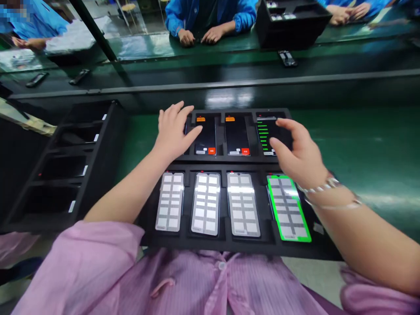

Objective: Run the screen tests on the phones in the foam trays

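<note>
A black tray (216,245) holds smartphones in two rows of four. My left hand (173,131) lies spread over the far row's left end, hiding most of the first phone, its fingertips near the second phone (206,135). My right hand (293,146) rests its fingertips on the far right phone (266,131), whose dark screen shows green bars. Neither hand grips anything. The near-row phones show grey grid patterns, and the near right phone (288,208) has a bright green border, partly below my right wrist.
A black slotted rack (68,166) stands left of the tray on the green workbench (367,140). Beyond a raised rail, several phones lie on a dark belt. Two co-workers in blue sleeves (210,17) sit across, with a black tray box (290,24) between them.
</note>
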Demonstrator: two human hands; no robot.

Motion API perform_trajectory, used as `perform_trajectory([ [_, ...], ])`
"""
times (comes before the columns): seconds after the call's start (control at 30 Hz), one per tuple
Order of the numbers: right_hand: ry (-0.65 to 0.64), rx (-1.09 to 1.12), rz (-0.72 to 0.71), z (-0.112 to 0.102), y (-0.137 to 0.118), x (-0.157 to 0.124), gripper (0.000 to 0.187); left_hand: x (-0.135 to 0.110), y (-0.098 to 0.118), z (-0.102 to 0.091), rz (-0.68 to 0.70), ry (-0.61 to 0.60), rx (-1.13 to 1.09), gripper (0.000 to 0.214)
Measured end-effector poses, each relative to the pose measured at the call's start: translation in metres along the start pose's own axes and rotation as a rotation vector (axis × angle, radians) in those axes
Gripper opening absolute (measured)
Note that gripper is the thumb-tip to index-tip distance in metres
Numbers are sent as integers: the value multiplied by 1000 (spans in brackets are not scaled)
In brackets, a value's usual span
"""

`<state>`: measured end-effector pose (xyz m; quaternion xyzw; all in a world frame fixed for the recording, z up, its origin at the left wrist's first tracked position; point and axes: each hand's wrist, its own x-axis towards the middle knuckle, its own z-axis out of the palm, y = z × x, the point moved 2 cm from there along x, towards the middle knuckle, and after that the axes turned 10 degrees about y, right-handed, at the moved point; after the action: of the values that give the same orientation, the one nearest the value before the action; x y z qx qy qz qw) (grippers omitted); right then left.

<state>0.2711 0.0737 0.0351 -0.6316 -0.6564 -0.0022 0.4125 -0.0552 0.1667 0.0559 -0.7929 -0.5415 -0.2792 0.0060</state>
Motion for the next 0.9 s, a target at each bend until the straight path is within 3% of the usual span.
perform_trajectory([
  [0.07,-19,-32,-214,-36,-21,-29,46,-45,1,-33,33,-51,-29,63],
  [0.13,-44,-80,-307,-59,-32,-59,43,-93,7,-54,71,-96,-49,61],
  [0.23,-26,-130,-327,-69,-23,-94,38,-152,11,-63,55,-111,-69,52],
  [0.3,-23,-156,-277,-64,-4,-107,33,-175,7,-57,-35,-65,-70,48],
  [0.47,-139,-203,-177,-42,31,-109,38,-187,-12,-39,-203,74,-91,43],
  [0.67,-177,-269,-225,-25,25,-102,40,-183,-21,-37,-195,81,-88,38],
  [0.9,-168,-313,-262,-26,26,-105,39,-183,-24,-35,-205,105,-74,36],
])
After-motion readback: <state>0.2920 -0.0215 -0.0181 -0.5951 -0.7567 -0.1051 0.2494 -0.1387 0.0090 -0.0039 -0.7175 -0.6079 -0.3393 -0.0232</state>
